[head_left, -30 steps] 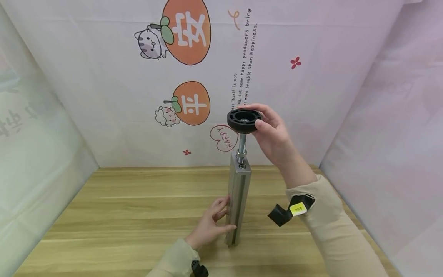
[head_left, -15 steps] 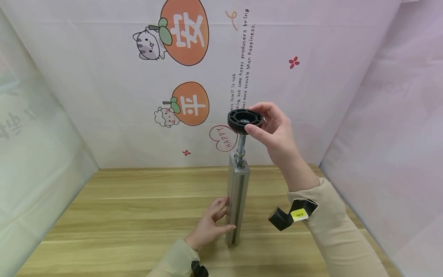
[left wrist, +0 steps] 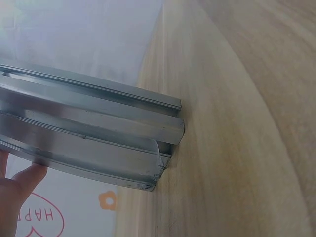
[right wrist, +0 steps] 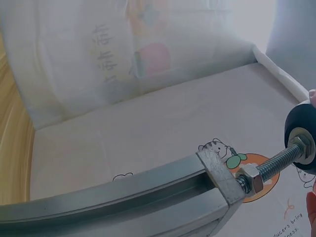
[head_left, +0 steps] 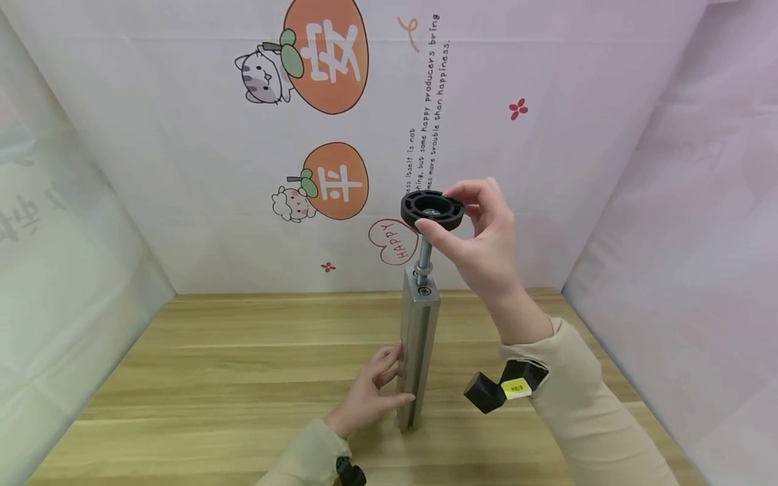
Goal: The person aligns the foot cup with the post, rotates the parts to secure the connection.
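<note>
A grey aluminium profile stands upright on the wooden table, its lower end down on the wood in the left wrist view. My left hand grips it low down, thumb on the near side and fingers on the far side. From its top end rises a threaded rod with a hex nut close to the end face. Topping the rod is a round black levelling foot, hollow side up. My right hand pinches the foot's rim between thumb and fingers.
The wooden tabletop runs under the profile. A white printed cloth hangs behind, with more cloth walls on the left and right. A black wrist camera hangs below the right sleeve.
My right thumb has travelled leftward along the foot's near rim as the hand turned. My left hand and the profile have stayed in place.
</note>
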A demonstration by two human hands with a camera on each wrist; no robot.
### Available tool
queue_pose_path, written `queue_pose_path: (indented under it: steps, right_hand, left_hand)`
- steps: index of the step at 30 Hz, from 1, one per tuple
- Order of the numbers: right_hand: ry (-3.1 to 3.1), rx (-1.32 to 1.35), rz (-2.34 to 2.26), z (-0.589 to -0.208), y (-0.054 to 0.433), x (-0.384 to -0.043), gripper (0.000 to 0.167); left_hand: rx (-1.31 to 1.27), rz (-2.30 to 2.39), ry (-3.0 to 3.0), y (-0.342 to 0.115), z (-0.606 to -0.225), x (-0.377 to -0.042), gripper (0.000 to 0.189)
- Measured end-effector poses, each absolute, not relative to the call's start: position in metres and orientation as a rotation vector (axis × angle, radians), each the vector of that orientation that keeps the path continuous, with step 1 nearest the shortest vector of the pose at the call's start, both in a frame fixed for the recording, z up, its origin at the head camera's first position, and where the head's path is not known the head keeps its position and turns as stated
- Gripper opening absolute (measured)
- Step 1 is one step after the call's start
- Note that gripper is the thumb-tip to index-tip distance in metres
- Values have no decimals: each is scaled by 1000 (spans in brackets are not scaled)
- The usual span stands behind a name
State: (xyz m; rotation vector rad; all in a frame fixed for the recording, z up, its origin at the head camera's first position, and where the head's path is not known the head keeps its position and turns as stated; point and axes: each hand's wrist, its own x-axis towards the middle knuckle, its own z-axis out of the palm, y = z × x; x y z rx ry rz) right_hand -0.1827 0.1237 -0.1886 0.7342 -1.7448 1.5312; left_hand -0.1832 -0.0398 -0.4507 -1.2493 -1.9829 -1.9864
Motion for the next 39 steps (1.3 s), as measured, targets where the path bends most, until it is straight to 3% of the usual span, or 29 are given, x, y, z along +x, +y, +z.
queue_pose_path:
  steps: [12, 18, 24, 31, 39]
  right_hand:
    - [-1682, 595, 1111, -191, 112, -179, 52]
    - [-1653, 675, 1286, -195, 117, -183, 76]
    - [-1604, 860, 1738, -203, 123, -189, 31]
    - [-1419, 1155, 2340, -212, 131, -206, 32]
    - [-1410, 1365, 2526, -202, 130, -206, 39]
  left_hand:
    - [-1199, -2009, -2049, -42, -448, -182, 83]
    - [-1169, -2017, -2087, -42, -447, -181, 83]
    - [-1162, -2027, -2086, -41, -447, -181, 83]
    - [-1199, -2011, -2036, -40, -450, -181, 84]
    - [-1227, -2005, -1986, -40, -451, -182, 84]
